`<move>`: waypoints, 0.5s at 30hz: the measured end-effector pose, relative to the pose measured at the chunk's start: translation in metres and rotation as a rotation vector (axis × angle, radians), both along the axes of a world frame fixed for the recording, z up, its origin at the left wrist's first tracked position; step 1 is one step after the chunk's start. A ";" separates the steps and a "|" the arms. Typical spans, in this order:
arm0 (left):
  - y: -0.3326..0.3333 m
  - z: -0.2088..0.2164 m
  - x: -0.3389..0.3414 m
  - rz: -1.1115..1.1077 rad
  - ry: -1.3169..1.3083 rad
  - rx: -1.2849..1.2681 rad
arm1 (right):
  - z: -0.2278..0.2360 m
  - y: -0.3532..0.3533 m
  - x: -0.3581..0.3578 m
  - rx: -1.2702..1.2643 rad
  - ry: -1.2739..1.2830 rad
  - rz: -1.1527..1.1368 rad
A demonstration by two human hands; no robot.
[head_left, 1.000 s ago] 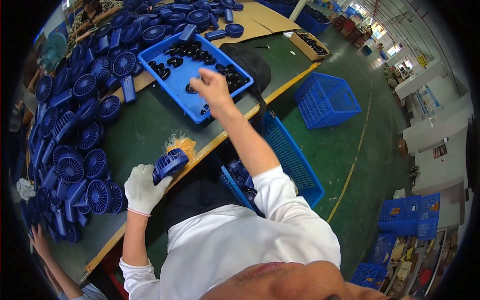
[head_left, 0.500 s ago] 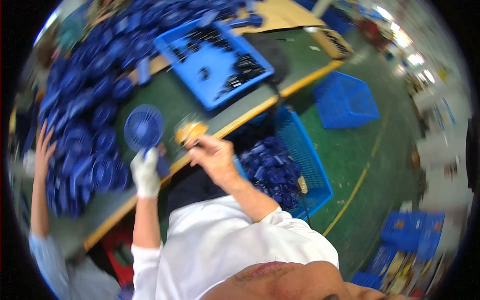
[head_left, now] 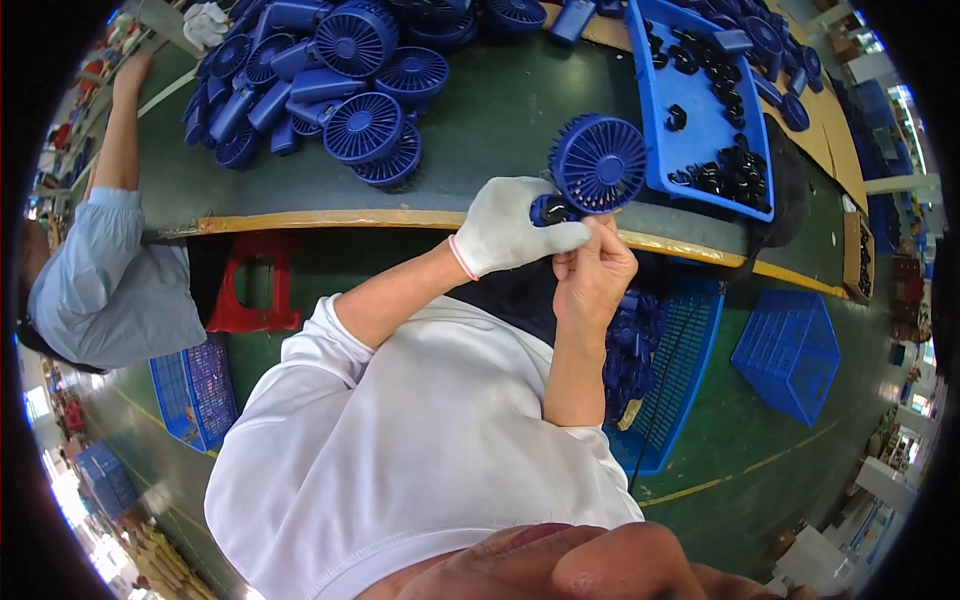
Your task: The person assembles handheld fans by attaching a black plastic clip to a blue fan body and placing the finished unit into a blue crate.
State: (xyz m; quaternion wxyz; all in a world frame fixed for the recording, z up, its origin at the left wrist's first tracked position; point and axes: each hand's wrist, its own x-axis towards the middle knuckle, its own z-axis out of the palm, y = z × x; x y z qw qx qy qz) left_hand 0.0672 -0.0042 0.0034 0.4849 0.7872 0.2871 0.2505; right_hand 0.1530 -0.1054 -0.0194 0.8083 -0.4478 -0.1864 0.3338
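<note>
My left hand (head_left: 512, 222), in a white glove, is closed around the handle of a small blue handheld fan (head_left: 600, 165). The fan's round slatted head points up, over the table's front edge. A shiny black part (head_left: 553, 209) shows on the handle between the gloved fingers and thumb. My bare right hand (head_left: 597, 270) is pinched just beneath the fan head, touching or nearly touching the gloved thumb. What its fingertips hold, if anything, is hidden.
Many blue fans (head_left: 365, 125) are heaped on the green table (head_left: 490, 120). A blue tray (head_left: 655, 150) of black parts lies right of my hands. Below stand a blue crate (head_left: 690, 380) of blue pieces, another crate (head_left: 790, 350) and a red stool (head_left: 255, 290). A co-worker's sleeve (head_left: 110, 270) is left.
My hands were apart, the left holding a fan and the right near something yellowish and blurred; now they meet at the fan. The view has turned, and the yellowish thing no longer shows.
</note>
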 end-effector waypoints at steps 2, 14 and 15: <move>0.002 -0.001 -0.001 0.043 -0.043 0.050 | -0.005 0.001 0.002 -0.062 0.021 -0.015; -0.004 -0.010 0.002 -0.283 -0.020 -0.274 | -0.013 0.003 0.007 -0.185 0.320 0.103; -0.009 -0.006 0.005 -0.271 -0.001 -0.545 | -0.028 -0.009 0.021 -0.242 0.188 0.215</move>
